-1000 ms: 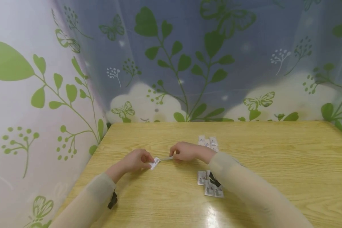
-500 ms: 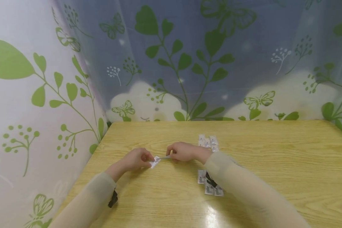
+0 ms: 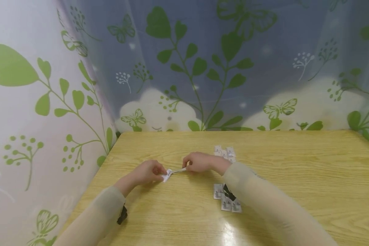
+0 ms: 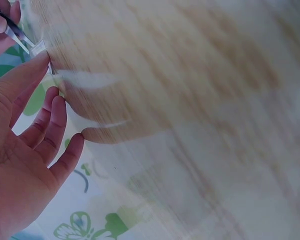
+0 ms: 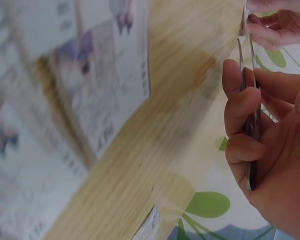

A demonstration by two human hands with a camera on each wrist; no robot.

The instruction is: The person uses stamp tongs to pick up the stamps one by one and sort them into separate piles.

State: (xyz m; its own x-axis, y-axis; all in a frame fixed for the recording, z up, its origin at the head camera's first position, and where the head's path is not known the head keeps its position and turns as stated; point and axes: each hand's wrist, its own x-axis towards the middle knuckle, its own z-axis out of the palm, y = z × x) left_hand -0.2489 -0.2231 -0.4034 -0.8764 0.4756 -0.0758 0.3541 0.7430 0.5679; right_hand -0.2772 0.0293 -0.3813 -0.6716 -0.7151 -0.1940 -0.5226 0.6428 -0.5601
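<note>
My left hand [image 3: 147, 172] pinches a small white printed packet [image 3: 167, 176] between thumb and finger, low over the wooden table. To its right, my right hand [image 3: 200, 162] grips a pair of metal tweezers [image 3: 179, 170] that point left at the packet. The right wrist view shows the fingers wrapped along the tweezers [image 5: 253, 125], whose two prongs stand apart near the tips. In the left wrist view the tweezers [image 4: 19, 34] reach the packet [image 4: 38, 48] right beside the thumb. The other fingers of my left hand [image 4: 35, 135] are loosely bent.
Several similar packets [image 3: 230, 151] lie grouped toward the back of the wooden table [image 3: 295, 177]. Another group of packets [image 3: 226, 204] lies nearer, partly covered by my right sleeve [image 3: 264, 194]. A leaf-patterned curtain [image 3: 184, 85] hangs behind the table and along its left side.
My right hand with the tweezers shifted slightly left toward the packet, then back right to about where it was. My left hand and the packet have hardly moved.
</note>
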